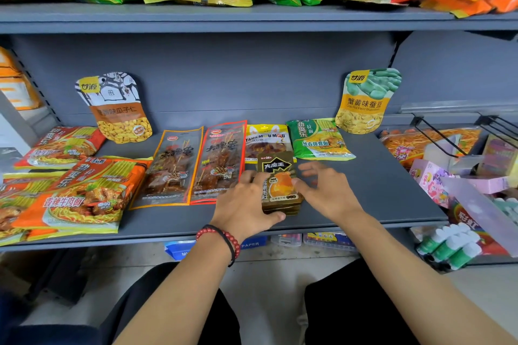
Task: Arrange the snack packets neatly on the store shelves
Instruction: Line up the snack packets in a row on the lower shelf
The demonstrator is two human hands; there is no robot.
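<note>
shelf (378, 176): matt grey painted metal, smooth
snack packets (84, 199): glossy plastic film
skewer packets (171, 165): shiny, partly clear plastic
bracelet (232, 238): glossy red beads

The shelf (364, 190) was plain grey. The stack (280, 185) was dark olive-brown, with a black label and an orange picture. One skewer packet (171, 168) had an orange border and its twin (221, 162) a red one, both showing brown contents. The noodle bag (319, 138) was green with yellow stripes. The bean pouch (364, 101) was green above and yellow below. The seed pouch (115, 109) was white with black line drawing, an orange band and yellow kernels. The bracelet (224, 238) was red beads with a black cord.
</note>
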